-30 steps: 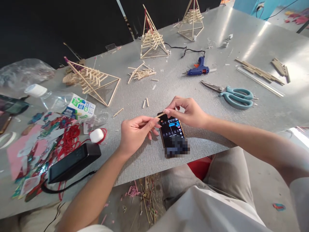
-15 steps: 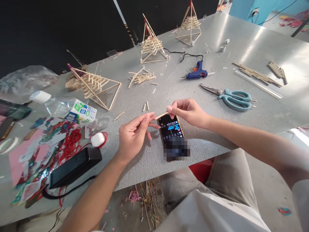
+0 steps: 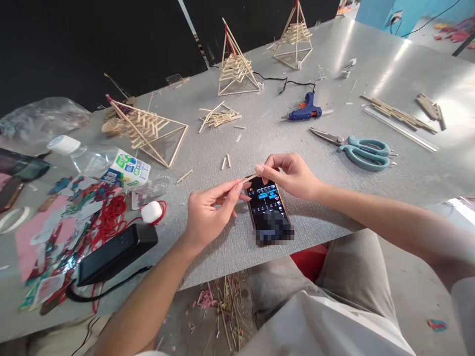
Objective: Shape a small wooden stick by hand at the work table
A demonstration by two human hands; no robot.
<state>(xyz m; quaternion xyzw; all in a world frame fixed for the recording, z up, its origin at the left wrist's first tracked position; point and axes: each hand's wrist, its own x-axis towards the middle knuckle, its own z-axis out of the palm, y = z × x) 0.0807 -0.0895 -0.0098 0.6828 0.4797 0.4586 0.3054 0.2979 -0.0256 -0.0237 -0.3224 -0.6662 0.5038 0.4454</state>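
A short thin wooden stick [image 3: 249, 178] is held between my two hands, above the top of a phone [image 3: 264, 210]. My left hand [image 3: 211, 212] pinches its left end between thumb and fingers. The other end sits in the fingertips of my right hand [image 3: 291, 175]. The phone lies on the table with its screen lit, its lower part blurred out. Two short stick pieces [image 3: 226, 161] lie just beyond my hands, and another short piece [image 3: 184, 176] rests to the left.
Stick pyramids [image 3: 237, 74] stand at the back, beyond a pile of sticks [image 3: 219, 117]. A blue glue gun [image 3: 305, 109] and scissors [image 3: 365, 151] lie to the right, near longer sticks [image 3: 401, 114]. Left are a bottle [image 3: 111, 165], red cord [image 3: 113, 212] and a black device [image 3: 117, 254].
My left thumb has closed onto the stick's left end, and the left hand has shifted slightly right. My right hand keeps its hold. The whole view has shifted a little.
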